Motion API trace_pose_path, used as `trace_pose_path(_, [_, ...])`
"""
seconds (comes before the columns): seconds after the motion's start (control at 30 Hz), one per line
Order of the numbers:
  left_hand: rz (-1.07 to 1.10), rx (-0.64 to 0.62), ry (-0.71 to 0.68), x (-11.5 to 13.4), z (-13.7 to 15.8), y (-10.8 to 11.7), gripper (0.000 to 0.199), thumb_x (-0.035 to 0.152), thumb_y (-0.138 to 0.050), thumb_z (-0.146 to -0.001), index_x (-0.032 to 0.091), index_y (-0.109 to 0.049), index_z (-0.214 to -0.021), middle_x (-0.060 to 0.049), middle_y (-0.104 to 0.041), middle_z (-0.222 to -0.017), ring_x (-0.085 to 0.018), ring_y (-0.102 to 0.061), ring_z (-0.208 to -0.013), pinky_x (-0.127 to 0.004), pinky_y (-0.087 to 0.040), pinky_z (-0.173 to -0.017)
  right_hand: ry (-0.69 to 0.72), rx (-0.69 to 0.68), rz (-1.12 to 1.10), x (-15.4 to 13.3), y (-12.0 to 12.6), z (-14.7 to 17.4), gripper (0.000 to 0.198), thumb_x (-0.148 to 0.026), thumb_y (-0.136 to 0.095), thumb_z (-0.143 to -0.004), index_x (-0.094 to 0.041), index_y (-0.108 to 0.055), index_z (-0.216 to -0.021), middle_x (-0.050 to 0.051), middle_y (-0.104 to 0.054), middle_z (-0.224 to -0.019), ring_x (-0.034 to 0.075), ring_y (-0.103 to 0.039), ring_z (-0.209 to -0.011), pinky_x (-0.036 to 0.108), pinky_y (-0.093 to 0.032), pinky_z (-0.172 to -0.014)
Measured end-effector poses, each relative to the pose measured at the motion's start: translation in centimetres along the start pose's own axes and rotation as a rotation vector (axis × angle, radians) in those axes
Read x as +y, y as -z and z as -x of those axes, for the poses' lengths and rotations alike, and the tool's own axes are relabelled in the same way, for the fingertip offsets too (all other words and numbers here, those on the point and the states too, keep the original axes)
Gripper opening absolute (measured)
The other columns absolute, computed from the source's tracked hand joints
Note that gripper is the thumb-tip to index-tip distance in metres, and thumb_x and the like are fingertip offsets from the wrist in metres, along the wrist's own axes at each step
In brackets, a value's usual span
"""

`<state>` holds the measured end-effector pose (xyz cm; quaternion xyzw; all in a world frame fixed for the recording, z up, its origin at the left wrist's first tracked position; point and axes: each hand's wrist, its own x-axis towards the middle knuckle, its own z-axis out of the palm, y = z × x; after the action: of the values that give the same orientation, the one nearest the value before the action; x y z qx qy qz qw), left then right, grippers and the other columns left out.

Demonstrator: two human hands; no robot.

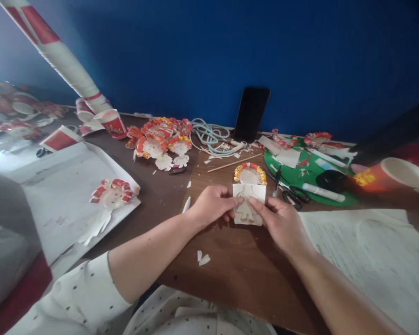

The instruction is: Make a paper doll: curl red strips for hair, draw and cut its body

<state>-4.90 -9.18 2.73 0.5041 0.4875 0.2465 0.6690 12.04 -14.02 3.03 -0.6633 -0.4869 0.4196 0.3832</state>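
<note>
Between my two hands I hold a small white paper card [247,217] with a figure outline drawn on it. My left hand [216,204] pinches its left side, thumb on top. On the right side, my right hand [277,216] grips it the same way, its thumb close to the other thumb. Just beyond the card's upper edge sits a round paper piece [250,175] with a curled red and yellow rim; whether it is joined to the card I cannot tell. Black-handled scissors [295,194] and a dark pen [277,181] lie to the right of my right hand.
Finished-looking red and yellow paper figures [160,139] are piled at the back, beside a coiled pale cable [211,135]. A phone [252,114] leans on the blue wall. A green mat [321,179], an orange paper cup [387,179] and written sheets [363,251] occupy the right.
</note>
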Motion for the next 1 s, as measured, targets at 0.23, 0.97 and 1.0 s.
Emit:
trace_pose_path(0.23, [0.048,0.020,-0.018,0.30,0.04,-0.04,0.015,0.024,-0.065,-0.083,0.014,-0.058,-0.073,0.006,-0.053,-0.046,-0.004,-0.045,-0.037,-0.014,-0.035,-0.039,-0.032,-0.010,0.009,0.72,0.40,-0.07,0.052,-0.069,-0.055,-0.080,-0.020,-0.061,-0.062,-0.001,-0.053,-0.052,0.013,-0.045,-0.051,0.026,-0.034,-0.049])
trace_pose_path(0.97, [0.066,-0.026,0.014,0.25,0.05,0.06,0.016,0.024,-0.066,-0.084,0.014,-0.058,-0.073,0.005,-0.055,-0.048,-0.004,-0.047,-0.038,-0.015,-0.035,-0.040,-0.051,-0.038,0.087,0.33,0.45,0.08,0.046,-0.062,-0.066,-0.074,-0.017,-0.072,-0.080,-0.004,-0.048,-0.049,0.009,-0.033,-0.046,0.025,-0.025,-0.046])
trace_pose_path(1.0, [0.070,-0.027,0.010,0.25,0.03,0.06,0.017,0.023,-0.066,-0.084,0.014,-0.058,-0.072,0.005,-0.055,-0.048,-0.004,-0.047,-0.038,-0.015,-0.036,-0.040,-0.050,-0.039,0.087,0.31,0.45,0.10,0.046,-0.062,-0.065,-0.074,-0.017,-0.072,-0.079,-0.004,-0.048,-0.049,0.009,-0.034,-0.046,0.025,-0.026,-0.046])
